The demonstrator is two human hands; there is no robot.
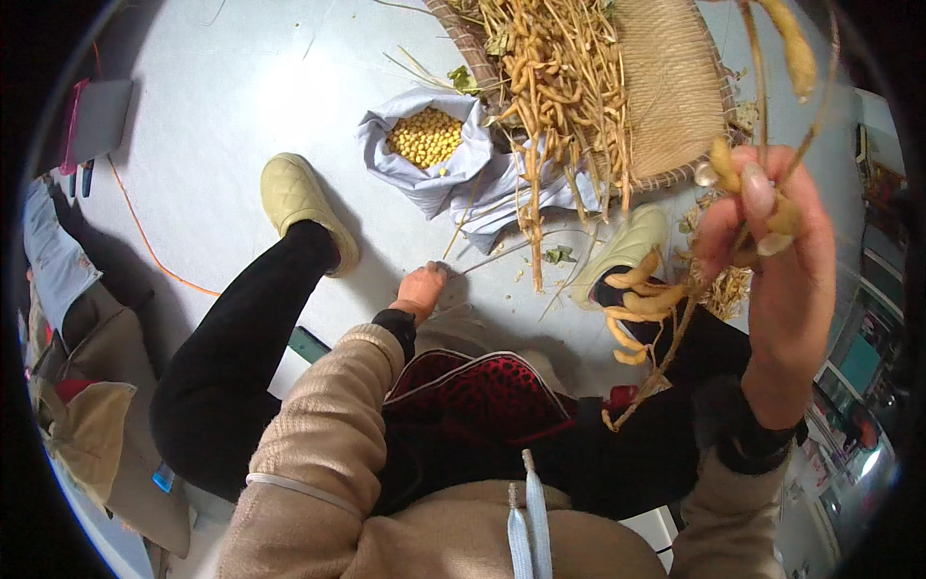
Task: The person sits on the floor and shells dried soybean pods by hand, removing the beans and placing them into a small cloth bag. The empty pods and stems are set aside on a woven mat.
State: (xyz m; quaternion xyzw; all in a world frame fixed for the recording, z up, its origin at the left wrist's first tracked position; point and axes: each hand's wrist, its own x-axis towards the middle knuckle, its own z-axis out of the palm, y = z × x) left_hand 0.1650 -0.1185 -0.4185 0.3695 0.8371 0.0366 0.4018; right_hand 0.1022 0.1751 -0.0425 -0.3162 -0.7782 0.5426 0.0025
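Observation:
My right hand (767,217), raised close to the camera, grips a dried soybean stalk (669,362). Yellow-brown pods (644,297) hang from the stalk's lower part, and its upper stems rise past my fingers. My left hand (422,289) is low over the floor between my legs, fingers curled downward. Thin stems (488,264) lie by its fingertips; whether it pinches one is hidden. Ahead of it stands a pale grey cloth bag (380,134) with its mouth rolled wide, holding yellow soybeans (427,137).
A woven basket (673,87) carries a heap of dried soybean stalks (557,79), several jutting over its near edge. Pale slippers (293,192) are on my feet. Leaf scraps (559,254) and stray beans dot the floor. An orange cord (145,239) runs along the left.

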